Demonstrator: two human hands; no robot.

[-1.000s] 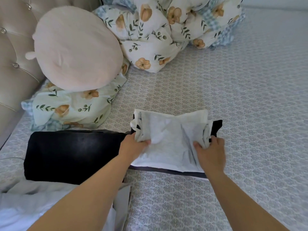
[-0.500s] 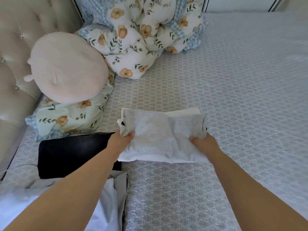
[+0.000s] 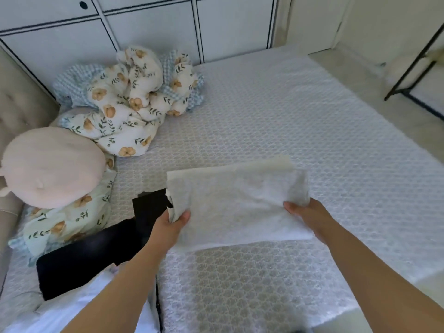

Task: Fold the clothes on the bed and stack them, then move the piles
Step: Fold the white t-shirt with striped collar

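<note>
- My 2 hands hold 1 folded pile of pale clothes (image 3: pixel 236 207), lifted just above the bed (image 3: pixel 300 131).
- My left hand (image 3: pixel 171 225) grips the pile's left edge, thumb curled over the top, fingers underneath.
- My right hand (image 3: pixel 310 216) holds the right edge, thumb on top; the fingers are hidden beneath the cloth.
- 1 folded black garment (image 3: pixel 86 258) lies on the bed to the left, partly behind my left forearm.
- 1 white garment (image 3: pixel 79 311) lies at the near left corner, touching the black one.
- 1 round pink cushion (image 3: pixel 51 167) rests on 1 floral pillow (image 3: pixel 69 224).
- 1 bunched floral quilt (image 3: pixel 129 102) sits at the far left, against 1 white wardrobe (image 3: pixel 149 27).
</note>
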